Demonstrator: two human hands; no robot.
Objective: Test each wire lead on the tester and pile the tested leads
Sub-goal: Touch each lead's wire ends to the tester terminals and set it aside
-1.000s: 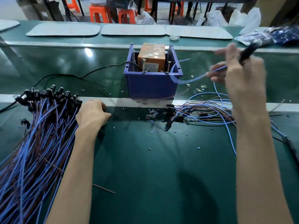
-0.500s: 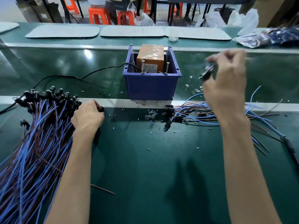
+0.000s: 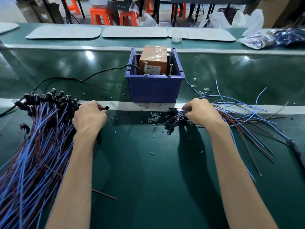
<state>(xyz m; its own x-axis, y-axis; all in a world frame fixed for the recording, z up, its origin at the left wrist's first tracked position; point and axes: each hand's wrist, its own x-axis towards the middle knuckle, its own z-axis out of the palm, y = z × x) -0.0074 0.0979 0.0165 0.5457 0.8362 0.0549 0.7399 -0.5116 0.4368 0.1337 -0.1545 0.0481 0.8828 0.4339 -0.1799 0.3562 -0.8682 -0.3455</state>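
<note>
Blue and brown leads, test bench: pick-up step, between tests.
Right hand (image 3: 200, 113) is down in the loose heap (image 3: 239, 116) right of the bin (image 3: 153, 90), its fingers curled and pinching wires near their black caps. This is probably the next lead being picked. Left hand (image 3: 90, 117) has its fingers curled round one black-capped lead (image 3: 106, 107) at the edge of the big pile (image 3: 33, 146), judged the tested stock. Tester (image 3: 152, 63), an orange box with two upright posts, sits in the bin, with nothing touching it. The next move calls for lifting one lead free of the tangle and taking its bare ends to the posts. Green belt (image 3: 148, 179) is crossed by a metal rail (image 3: 122, 105) and strewn with insulation scraps. Beyond are grey mats (image 3: 64, 31), orange stools (image 3: 101, 15) and white bags (image 3: 252, 19).
</note>
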